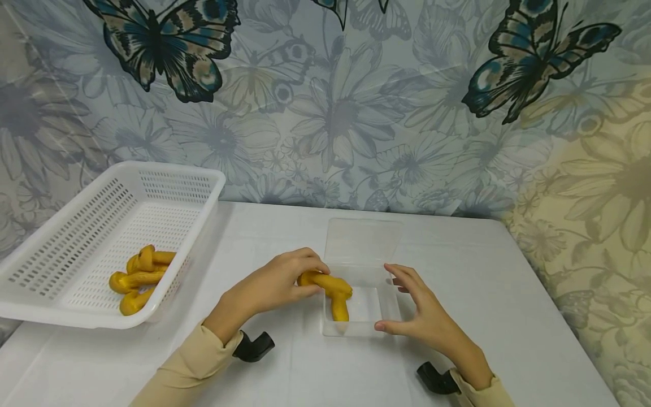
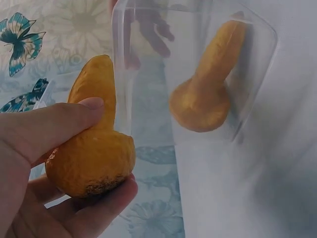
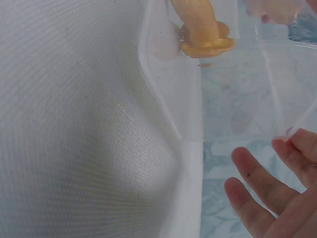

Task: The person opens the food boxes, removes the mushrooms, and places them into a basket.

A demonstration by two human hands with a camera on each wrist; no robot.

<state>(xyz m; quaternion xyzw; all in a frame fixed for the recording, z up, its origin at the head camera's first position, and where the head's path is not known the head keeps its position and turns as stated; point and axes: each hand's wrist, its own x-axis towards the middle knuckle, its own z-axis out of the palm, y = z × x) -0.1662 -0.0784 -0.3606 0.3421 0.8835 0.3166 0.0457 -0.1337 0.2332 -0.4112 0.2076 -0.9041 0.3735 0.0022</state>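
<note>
My left hand (image 1: pixel 277 285) grips a yellow mushroom (image 2: pixel 91 161) between thumb and fingers, over the left wall of a clear plastic box (image 1: pixel 361 329). Its rounded end has a dark, rough patch in the left wrist view. A second yellow mushroom (image 1: pixel 339 310) lies inside the box at its left side, its thicker end overlapped by the held one in the head view. At the box's right side is my right hand (image 1: pixel 427 316), thumb near the front corner. Its forefinger reaches the back corner while the other fingers (image 3: pixel 262 183) are spread and nearly straight.
The box's clear lid (image 1: pixel 363 240) lies folded back behind it. To the left stands a white perforated basket (image 1: pixel 102 226) with several yellow mushrooms (image 1: pixel 137 280) in its near right part. A butterfly-and-flower wall covering (image 1: pixel 346 124) rises behind the white table (image 1: pixel 483 271).
</note>
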